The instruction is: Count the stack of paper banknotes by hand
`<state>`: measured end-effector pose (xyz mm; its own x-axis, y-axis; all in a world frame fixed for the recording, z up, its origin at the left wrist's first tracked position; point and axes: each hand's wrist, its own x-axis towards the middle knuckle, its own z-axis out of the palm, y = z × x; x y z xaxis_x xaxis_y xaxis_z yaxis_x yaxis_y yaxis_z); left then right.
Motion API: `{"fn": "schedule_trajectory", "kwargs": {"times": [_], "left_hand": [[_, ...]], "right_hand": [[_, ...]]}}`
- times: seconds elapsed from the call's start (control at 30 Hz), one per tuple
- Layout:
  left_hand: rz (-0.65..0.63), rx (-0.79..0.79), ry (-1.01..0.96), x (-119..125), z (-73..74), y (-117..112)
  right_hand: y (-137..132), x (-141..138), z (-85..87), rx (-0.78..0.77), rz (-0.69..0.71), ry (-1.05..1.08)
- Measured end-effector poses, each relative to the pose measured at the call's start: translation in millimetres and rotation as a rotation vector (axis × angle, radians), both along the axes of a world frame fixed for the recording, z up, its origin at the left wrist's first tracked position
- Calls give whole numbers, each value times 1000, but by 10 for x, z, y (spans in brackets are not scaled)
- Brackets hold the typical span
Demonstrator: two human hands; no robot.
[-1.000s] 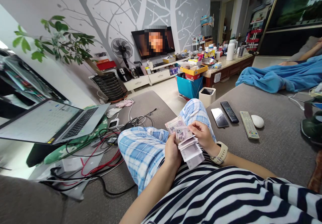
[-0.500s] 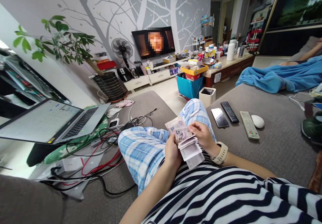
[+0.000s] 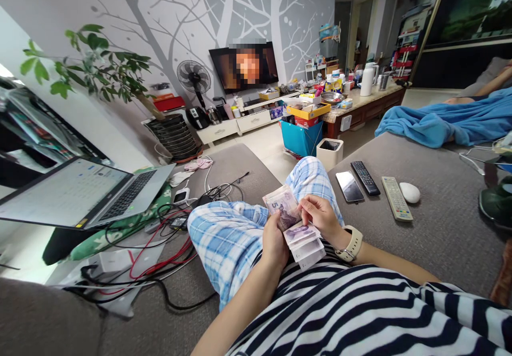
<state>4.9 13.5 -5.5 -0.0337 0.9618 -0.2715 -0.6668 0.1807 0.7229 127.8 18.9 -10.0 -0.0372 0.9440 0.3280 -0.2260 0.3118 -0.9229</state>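
"Grey upholstery (image 3: 400,249) spreads beneath the plaid trousers (image 3: 228,238). Where are the banknotes (image 3: 287,217)?"

"Up against the striped shirt (image 3: 360,313), their lower ends fanned out."

"And the left hand (image 3: 275,241)?"

"It grips the banknotes, thumb on top."

"The right hand (image 3: 323,218)?"

"Its fingertips are drawn together at the banknotes' edge; whether they pinch one, nobody can tell."

"What lies beyond it?"

"A phone (image 3: 349,187), a black remote (image 3: 365,178) and a pale remote (image 3: 396,199)."

Open on my right, tangled on my left.
I see bare sofa (image 3: 444,201) beyond the white mouse (image 3: 409,192) for the right hand (image 3: 321,218), but phone (image 3: 349,186), black remote (image 3: 365,178) and pale remote (image 3: 396,198) obstruct; cables (image 3: 172,261) crowd leftward.
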Motion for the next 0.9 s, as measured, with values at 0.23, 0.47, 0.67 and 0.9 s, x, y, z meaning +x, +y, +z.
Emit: {"fn": "schedule_trajectory", "kwargs": {"times": [0.23, 0.47, 0.67, 0.9], "left_hand": [[-23, 31, 41, -14, 11, -36], [-23, 43, 81, -11, -8, -46], [-20, 57, 88, -7, 16, -53], [-39, 62, 61, -18, -19, -31]], "right_hand": [[95, 6, -65, -50, -121, -15], [129, 24, -142, -17, -147, -134], [117, 29, -129, -15, -179, -153], [91, 25, -72, -7, -178, -159]]}}
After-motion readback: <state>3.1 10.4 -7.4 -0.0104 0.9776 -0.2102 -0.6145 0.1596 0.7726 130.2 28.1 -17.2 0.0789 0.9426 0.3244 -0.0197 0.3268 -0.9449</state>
